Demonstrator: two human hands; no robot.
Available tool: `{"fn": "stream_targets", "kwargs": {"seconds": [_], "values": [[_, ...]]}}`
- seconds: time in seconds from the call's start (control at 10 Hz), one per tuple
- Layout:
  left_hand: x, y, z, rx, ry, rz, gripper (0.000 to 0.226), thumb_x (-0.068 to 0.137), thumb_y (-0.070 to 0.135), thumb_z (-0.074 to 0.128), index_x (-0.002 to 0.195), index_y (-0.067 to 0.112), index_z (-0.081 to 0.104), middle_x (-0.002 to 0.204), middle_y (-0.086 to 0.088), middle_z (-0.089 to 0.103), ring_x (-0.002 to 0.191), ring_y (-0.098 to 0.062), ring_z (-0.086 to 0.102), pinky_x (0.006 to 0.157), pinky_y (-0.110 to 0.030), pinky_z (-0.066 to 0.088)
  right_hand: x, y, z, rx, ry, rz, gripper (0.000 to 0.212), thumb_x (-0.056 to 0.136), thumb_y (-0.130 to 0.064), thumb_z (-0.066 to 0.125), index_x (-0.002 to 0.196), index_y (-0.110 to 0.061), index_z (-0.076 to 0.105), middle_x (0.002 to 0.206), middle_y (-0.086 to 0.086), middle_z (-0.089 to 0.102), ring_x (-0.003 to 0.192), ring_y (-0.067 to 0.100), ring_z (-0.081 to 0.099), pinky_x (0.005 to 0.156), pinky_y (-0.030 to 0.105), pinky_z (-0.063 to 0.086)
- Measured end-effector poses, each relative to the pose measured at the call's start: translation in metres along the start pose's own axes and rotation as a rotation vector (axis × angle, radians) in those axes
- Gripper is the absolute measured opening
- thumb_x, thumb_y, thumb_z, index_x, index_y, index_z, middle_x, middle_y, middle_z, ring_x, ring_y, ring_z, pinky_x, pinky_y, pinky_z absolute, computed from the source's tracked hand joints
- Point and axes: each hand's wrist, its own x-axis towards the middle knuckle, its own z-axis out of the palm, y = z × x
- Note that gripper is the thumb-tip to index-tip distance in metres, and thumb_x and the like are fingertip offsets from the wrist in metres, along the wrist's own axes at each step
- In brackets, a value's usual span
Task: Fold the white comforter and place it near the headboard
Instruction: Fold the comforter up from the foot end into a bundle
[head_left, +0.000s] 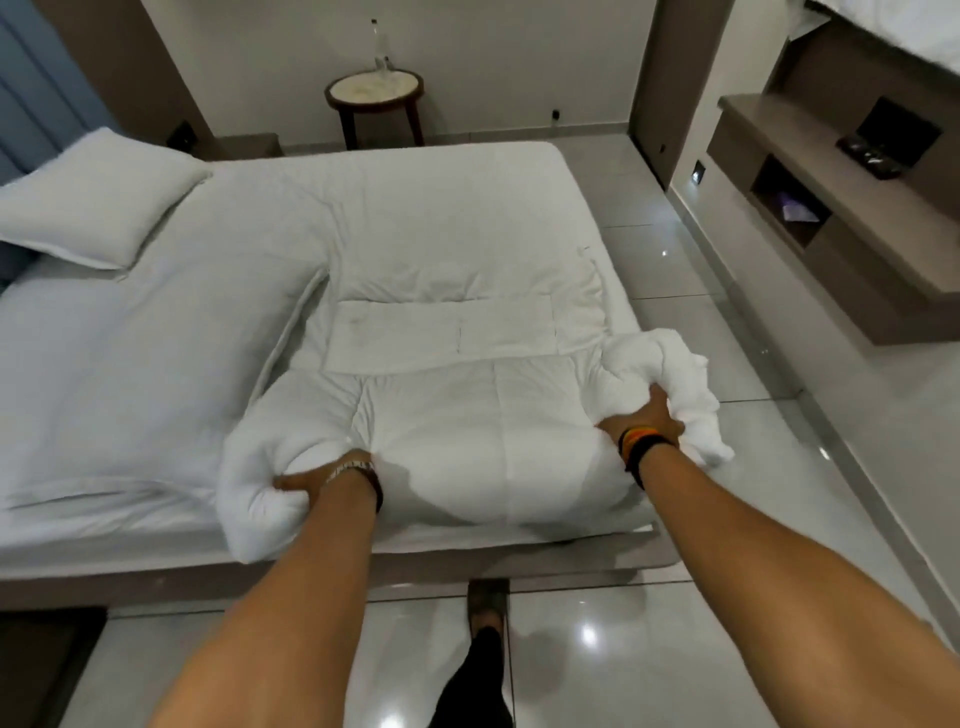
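Note:
The white comforter (441, 415) lies across the right half of the bed, partly doubled over near the bed's side edge in front of me. My left hand (306, 480) is closed on a bunched lump of the comforter at its near left corner. My right hand (649, 415) grips another bunch of it at the near right corner, which overhangs the mattress. The blue headboard (36, 104) is at the far left, with a white pillow (88, 202) in front of it.
The bed (78, 374) with its white sheet fills the left. A round side table (374, 93) with a glass bottle (382, 52) stands by the far wall. A wooden shelf unit (831, 223) runs along the right. Glossy tiled floor (727, 571) and my foot (485, 597) are below.

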Motion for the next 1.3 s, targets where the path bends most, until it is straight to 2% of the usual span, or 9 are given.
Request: {"fn": "stream_targets", "kwargs": {"seconds": [0.1,0.2,0.3,0.4,0.5,0.6,0.9,1.1,1.3], "values": [[0.075,0.015,-0.031,-0.315,0.015,0.094,0.14,0.044,0.072,0.078,0.154,-0.001,0.031,0.165,-0.023,0.023,0.152,-0.042,0.025,0.124,-0.057,0.022,0.002,-0.056,-0.02,0.147,0.084,-0.087,0.103,0.08,-0.035,0.088,0.163,-0.03,0.027,0.167,0.014,0.024,0.149,0.038,0.032,0.118,0.046,0.032],[0.055,0.078,-0.02,-0.506,0.145,0.199,0.14,0.061,0.04,0.091,0.159,0.045,-0.009,0.161,-0.012,0.034,0.139,-0.027,0.048,0.118,-0.052,0.034,0.008,-0.101,-0.032,0.439,0.06,-0.337,0.093,0.084,-0.023,0.085,0.162,-0.024,0.033,0.163,0.012,0.035,0.147,0.028,0.039,0.12,0.044,0.037],[0.035,0.105,0.004,-0.333,0.153,0.526,0.097,0.094,0.037,0.071,0.161,0.045,0.002,0.154,-0.003,0.05,0.136,-0.017,0.052,0.118,-0.039,0.036,0.02,-0.102,-0.019,0.311,0.173,-0.553,0.073,0.096,-0.029,0.073,0.159,-0.022,0.039,0.165,0.006,0.033,0.152,0.02,0.031,0.124,0.035,0.027],[0.079,0.065,0.05,0.009,0.107,0.575,0.076,0.098,0.058,0.053,0.159,0.053,0.007,0.167,0.004,0.03,0.149,-0.024,0.036,0.12,-0.047,0.035,0.053,-0.043,0.031,0.021,0.19,-0.6,0.069,0.099,-0.041,0.066,0.16,-0.025,0.038,0.171,0.008,0.017,0.158,0.024,0.015,0.127,0.044,0.02],[0.154,0.047,0.089,0.47,0.056,0.59,0.082,0.092,0.074,0.029,0.161,0.046,-0.006,0.172,0.004,-0.008,0.159,-0.027,-0.001,0.125,-0.056,0.01,0.111,-0.025,0.087,-0.272,0.061,-0.543,0.075,0.098,-0.057,0.055,0.163,-0.041,0.021,0.174,0.0,-0.007,0.16,0.024,-0.007,0.123,0.066,0.012],[0.226,0.069,0.118,0.692,0.118,0.595,0.082,0.093,0.076,0.017,0.161,0.041,-0.011,0.169,0.0,-0.025,0.157,-0.029,-0.017,0.122,-0.063,-0.003,0.174,-0.065,0.135,-0.449,-0.001,-0.521,0.075,0.102,-0.062,0.045,0.162,-0.05,0.003,0.17,-0.01,-0.025,0.155,0.019,-0.028,0.117,0.072,-0.003],[0.415,0.186,0.17,0.951,0.332,0.725,0.073,0.102,0.068,0.013,0.165,0.032,0.005,0.172,-0.008,-0.002,0.158,-0.035,-0.005,0.121,-0.065,-0.007,0.349,-0.199,0.208,-0.843,0.06,-0.677,0.071,0.101,-0.073,0.01,0.163,-0.043,-0.007,0.173,-0.002,-0.015,0.158,0.02,-0.021,0.119,0.067,-0.014],[0.495,0.173,0.212,1.042,0.304,0.743,0.072,0.103,0.061,0.02,0.165,0.027,0.008,0.172,-0.01,-0.002,0.158,-0.037,-0.008,0.12,-0.068,0.0,0.42,-0.195,0.271,-0.992,0.048,-0.576,0.082,0.088,-0.084,-0.01,0.16,-0.045,-0.019,0.17,-0.003,-0.026,0.156,0.021,-0.026,0.114,0.073,-0.013],[0.486,0.208,0.183,1.102,0.324,0.686,0.084,0.093,0.08,0.019,0.164,0.035,0.011,0.173,-0.008,0.002,0.156,-0.043,-0.011,0.117,-0.073,-0.01,0.407,-0.23,0.261,-0.954,0.086,-0.668,0.093,0.083,-0.093,0.002,0.163,-0.046,-0.006,0.173,0.007,-0.014,0.158,0.032,-0.018,0.111,0.078,-0.013]]}}
